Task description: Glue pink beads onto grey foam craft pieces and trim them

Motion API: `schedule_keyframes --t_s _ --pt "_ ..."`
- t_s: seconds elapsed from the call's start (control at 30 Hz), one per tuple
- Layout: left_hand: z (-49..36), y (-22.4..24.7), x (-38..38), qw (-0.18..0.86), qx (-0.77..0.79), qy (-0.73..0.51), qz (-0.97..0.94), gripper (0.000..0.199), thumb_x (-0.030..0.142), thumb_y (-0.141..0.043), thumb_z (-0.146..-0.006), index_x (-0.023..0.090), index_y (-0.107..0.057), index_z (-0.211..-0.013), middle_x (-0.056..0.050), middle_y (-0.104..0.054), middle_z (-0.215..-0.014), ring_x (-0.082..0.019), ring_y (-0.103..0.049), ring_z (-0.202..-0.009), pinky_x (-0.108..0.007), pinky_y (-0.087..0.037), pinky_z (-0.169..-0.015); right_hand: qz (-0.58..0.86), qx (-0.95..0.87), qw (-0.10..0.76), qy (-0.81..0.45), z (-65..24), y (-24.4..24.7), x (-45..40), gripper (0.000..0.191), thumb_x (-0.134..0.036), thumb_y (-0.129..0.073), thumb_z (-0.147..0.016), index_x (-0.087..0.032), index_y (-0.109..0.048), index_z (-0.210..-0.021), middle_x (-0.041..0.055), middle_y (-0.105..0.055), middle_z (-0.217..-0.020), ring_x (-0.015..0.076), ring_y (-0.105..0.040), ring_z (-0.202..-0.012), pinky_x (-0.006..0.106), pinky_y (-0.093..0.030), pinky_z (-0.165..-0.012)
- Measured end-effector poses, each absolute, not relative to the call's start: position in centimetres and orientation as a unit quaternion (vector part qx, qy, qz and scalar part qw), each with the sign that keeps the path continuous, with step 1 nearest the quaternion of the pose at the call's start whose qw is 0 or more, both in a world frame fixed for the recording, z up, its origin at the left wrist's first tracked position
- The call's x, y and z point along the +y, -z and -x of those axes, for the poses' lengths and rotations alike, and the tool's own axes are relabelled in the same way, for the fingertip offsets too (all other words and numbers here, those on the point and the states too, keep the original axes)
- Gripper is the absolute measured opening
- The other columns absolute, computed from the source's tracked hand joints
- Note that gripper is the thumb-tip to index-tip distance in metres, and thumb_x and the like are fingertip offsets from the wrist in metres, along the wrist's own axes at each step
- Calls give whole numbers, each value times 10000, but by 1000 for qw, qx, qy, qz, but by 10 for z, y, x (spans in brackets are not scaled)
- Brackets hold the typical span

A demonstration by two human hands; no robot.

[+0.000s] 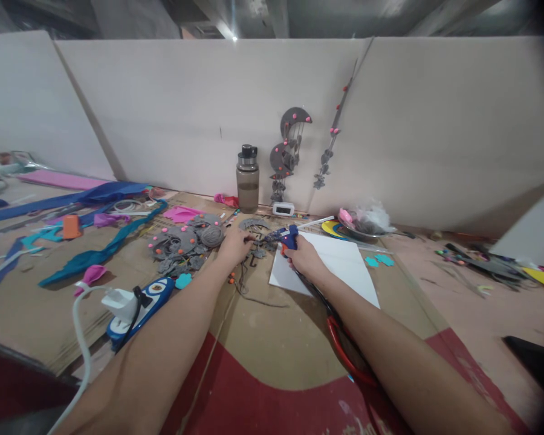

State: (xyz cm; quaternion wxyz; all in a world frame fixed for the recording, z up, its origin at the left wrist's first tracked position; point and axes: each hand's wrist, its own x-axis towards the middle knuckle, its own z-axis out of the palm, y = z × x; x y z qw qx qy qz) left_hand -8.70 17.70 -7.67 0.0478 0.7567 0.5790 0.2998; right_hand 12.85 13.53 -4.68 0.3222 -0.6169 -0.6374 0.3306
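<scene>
My right hand (307, 258) is wrapped round a blue hot glue gun (290, 236), its nozzle pointing left. My left hand (234, 246) is closed in a pinch just left of the nozzle; what lies between its fingertips is too small to make out. Grey felt pieces (255, 224) lie around the fingertips, and grey yarn (245, 289) trails down on the cardboard. Left of my left hand sits a pile of grey felt moons and flowers (181, 244) with pink and orange dots. White paper (340, 266) lies partly under my right hand.
Scissors with red handles (343, 353) lie beneath my right forearm. A power strip (161, 293) with a white plug is by my left forearm. At the back stand a water bottle (248, 184) and a small digital clock (283, 209). Finished-looking felt hangings (294, 124) hang on the white partition.
</scene>
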Motion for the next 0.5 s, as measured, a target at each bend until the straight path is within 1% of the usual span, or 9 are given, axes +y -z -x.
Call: schedule_keyframes --t_s 0.27,0.5 --pt "87 79 179 43 580 -304 -754 226 243 -553 -759 201 -719 -905 -79 -677 -923 -231 -578 -944 -370 -447 -882 612 -635 332 -334 -126 47 134 230 -202 -529 -753 -187 -474 -976 6 -593 -680 106 -536 -463 197 -404 -411" --pt "86 79 178 36 578 -307 -755 222 251 -548 -767 201 -720 -900 -75 -677 -920 -222 -579 -937 -358 -445 -887 613 -642 328 -323 -126 49 138 212 -196 -559 -722 -188 -488 -922 -6 -573 -642 107 -520 -432 203 -389 -398"
